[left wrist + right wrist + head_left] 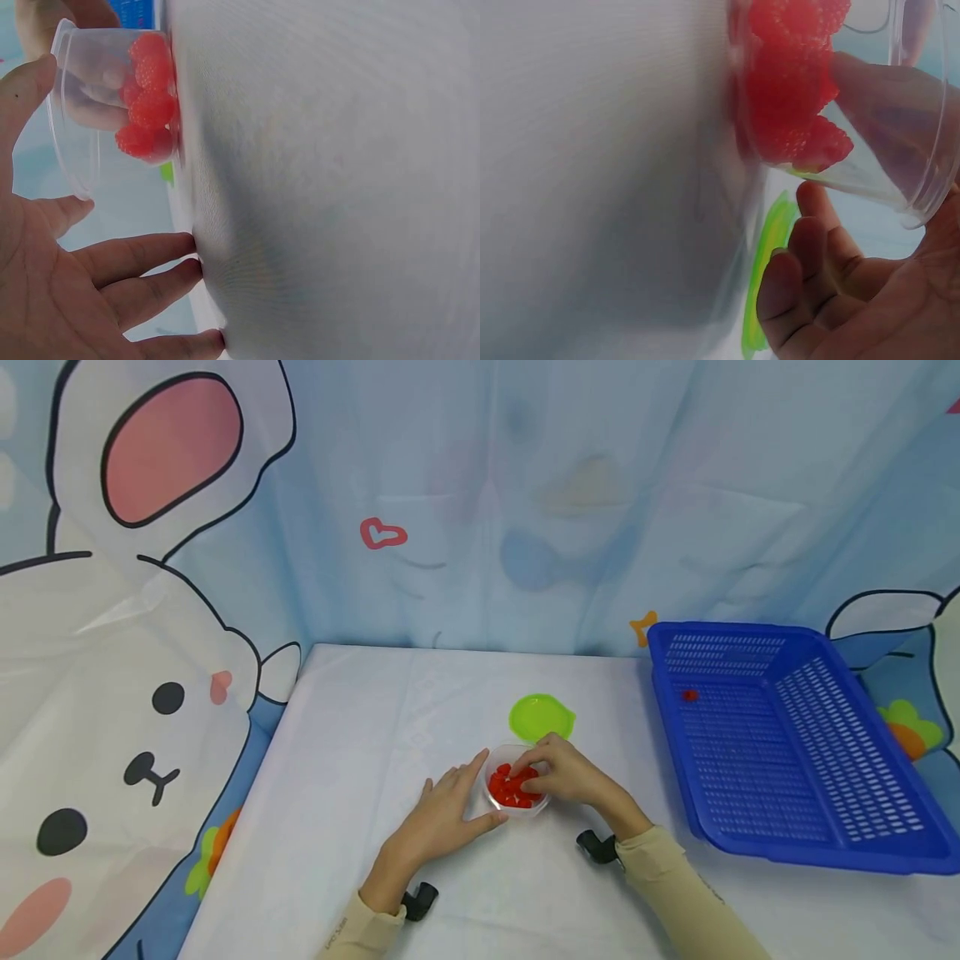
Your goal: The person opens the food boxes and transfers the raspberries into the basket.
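A clear plastic cup [492, 763] stands upright on the white table, with several red raspberry-like pieces [154, 109] at its bottom. My left hand [444, 817] is spread beside it. Its thumb and index fingertips touch the rim, and the other fingertips rest on the tablecloth. From the right, my right hand [564, 770] reaches into the cup with thumb and index finger among the red pieces. Whether they pinch one is hidden. Outside the wall, the hand's other fingers [784, 289] are bent. Behind the cup lies a round bright green lid [538, 717] with a small tab.
At the right stands a large blue plastic basket [678, 768] with slotted walls. One small red piece [690, 695] lies in it near the far left corner. A printed cloth curtain [450, 585] hangs behind the table [360, 727].
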### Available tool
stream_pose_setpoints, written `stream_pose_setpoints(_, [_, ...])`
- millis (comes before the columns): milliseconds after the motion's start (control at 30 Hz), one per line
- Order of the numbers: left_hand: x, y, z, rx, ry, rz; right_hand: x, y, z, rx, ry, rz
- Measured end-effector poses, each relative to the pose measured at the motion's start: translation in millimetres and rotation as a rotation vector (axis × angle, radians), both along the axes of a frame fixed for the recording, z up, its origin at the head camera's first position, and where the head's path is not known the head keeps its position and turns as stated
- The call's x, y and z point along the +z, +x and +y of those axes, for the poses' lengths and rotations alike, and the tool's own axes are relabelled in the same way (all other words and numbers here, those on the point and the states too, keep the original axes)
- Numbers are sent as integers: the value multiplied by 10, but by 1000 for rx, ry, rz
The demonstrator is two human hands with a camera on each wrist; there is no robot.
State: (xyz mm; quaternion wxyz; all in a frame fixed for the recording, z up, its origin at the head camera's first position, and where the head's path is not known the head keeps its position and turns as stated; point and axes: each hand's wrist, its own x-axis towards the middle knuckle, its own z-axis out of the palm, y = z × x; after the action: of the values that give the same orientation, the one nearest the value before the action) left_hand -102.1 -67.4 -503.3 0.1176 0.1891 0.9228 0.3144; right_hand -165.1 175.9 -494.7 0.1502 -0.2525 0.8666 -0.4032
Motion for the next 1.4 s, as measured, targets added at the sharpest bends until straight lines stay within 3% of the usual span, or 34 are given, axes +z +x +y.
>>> stream_pose_setpoints(200, [0,-4,7,4,-6,-2,14,-16,-28,12,40,4])
stream_pose_setpoints(533, [-1,-5,4,3,1,-15,-3,-32,-32,68,12,7])
stream_pose_setpoints(933, [15,-11,3,3,6,-9,16,-45,-33,34,69,-10])
stream_pose_setpoints(1400, [-6,-12,7,1,11,7,-43,-29,8,21,-30,-12])
